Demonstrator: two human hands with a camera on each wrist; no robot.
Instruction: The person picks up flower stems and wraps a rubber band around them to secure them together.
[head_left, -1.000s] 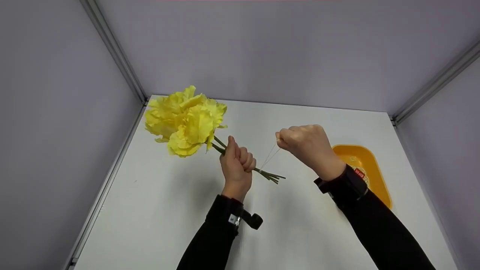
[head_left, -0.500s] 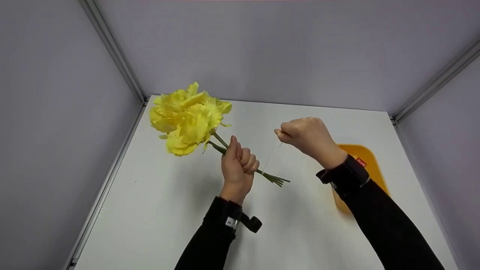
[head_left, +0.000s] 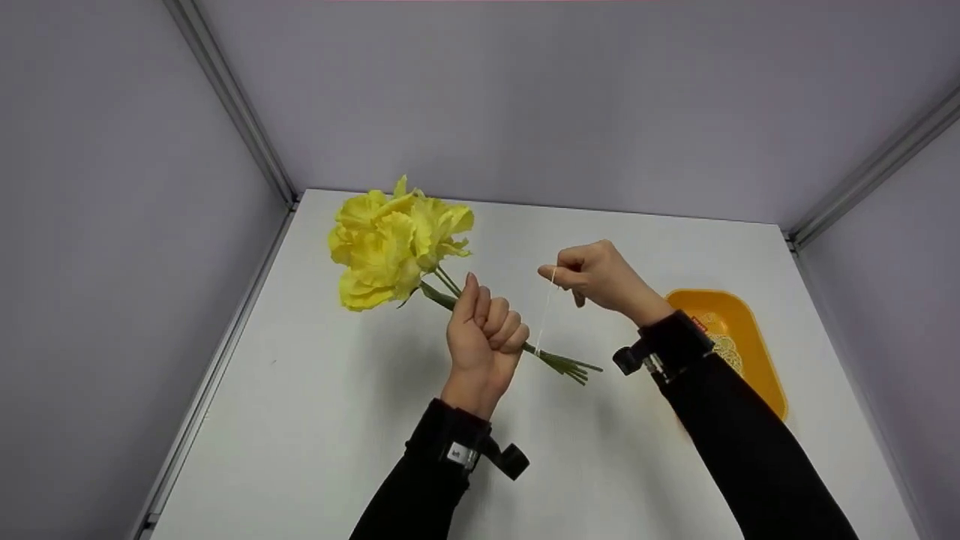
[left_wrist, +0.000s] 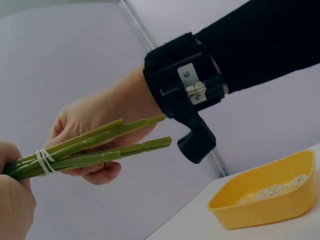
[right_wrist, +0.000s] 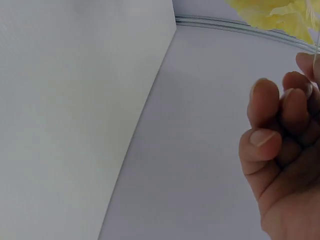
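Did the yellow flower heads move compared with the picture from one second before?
Yes. The yellow flower heads shifted right, away from the corner post; the left hand grips the stems.

A white table (head_left: 300, 420) fills a booth of plain pale grey walls (head_left: 525, 97). Metal rails (head_left: 232, 105) run down the two far corners to the table's back edge. The light is soft and even, leaving faint shadows on the tabletop.
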